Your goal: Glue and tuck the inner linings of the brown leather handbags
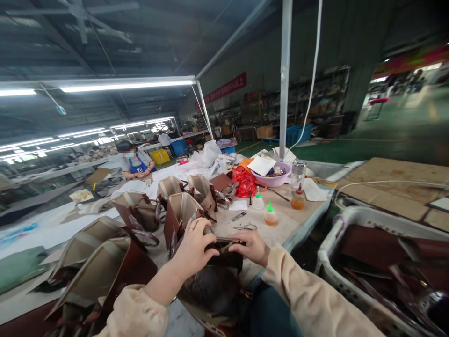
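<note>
A dark brown bag [219, 290] lies in front of me at the table edge, its lower part in shadow. With thumb and fingers, my right hand [251, 247] pinches the top edge of a brown piece of it. My left hand [194, 243] curves over the left end of the same edge, thumb toward the middle; some of its fingertips are hidden. Just beyond my hands lie scissors [247, 227] and a small cutting tool [239, 216]. Several open brown bags with beige linings, one of them a bag [182, 208] right behind my left hand, stand to the left.
Bottles with green tips, including an amber one [270, 216], and a glue jar [298, 199] stand at the right. Behind them are a purple basin [277, 174] and a red plastic bag [243, 181]. A white crate [329, 243] holds brown pieces. Another person [136, 161] works across the table.
</note>
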`<action>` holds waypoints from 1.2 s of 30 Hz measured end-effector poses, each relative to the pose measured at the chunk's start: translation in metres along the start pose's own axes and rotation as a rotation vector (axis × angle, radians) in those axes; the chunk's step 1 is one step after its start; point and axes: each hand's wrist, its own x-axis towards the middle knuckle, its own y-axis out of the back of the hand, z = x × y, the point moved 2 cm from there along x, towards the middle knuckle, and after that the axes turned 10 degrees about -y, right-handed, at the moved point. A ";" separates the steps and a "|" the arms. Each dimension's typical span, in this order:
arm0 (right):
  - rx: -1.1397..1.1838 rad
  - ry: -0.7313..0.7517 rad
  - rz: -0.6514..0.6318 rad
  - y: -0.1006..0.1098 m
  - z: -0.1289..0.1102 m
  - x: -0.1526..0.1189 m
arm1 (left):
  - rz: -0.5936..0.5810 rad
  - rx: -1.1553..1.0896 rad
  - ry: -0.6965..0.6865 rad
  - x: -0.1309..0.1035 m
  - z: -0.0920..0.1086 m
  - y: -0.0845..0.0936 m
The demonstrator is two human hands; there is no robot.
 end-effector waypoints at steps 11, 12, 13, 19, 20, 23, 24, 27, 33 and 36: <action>-0.044 -0.015 0.082 -0.005 0.007 0.010 | -0.084 -0.082 0.003 -0.007 -0.020 -0.018; -0.059 -0.013 0.089 -0.005 0.006 0.010 | -0.099 -0.098 0.010 -0.007 -0.021 -0.020; -0.071 -0.010 0.095 -0.006 0.005 0.010 | -0.111 -0.114 0.019 -0.006 -0.021 -0.021; -0.136 -0.009 0.122 -0.010 0.005 0.011 | -0.118 -0.156 0.104 -0.004 -0.025 -0.028; -0.140 -0.004 0.125 -0.010 0.006 0.012 | -0.115 -0.162 0.119 -0.004 -0.027 -0.029; -0.136 0.004 0.131 -0.010 0.007 0.012 | -0.118 -0.188 0.144 -0.004 -0.030 -0.032; -0.136 0.005 0.126 -0.010 0.006 0.013 | -0.120 -0.192 0.149 -0.004 -0.031 -0.032; -0.166 0.010 0.105 -0.008 0.003 0.013 | -0.129 -0.175 0.164 -0.003 -0.031 -0.031; -0.250 0.014 0.110 -0.003 -0.009 0.018 | -0.151 -0.136 0.192 0.002 -0.029 -0.027; -0.260 0.008 0.063 -0.003 -0.014 0.022 | -0.148 -0.127 0.211 0.003 -0.028 -0.026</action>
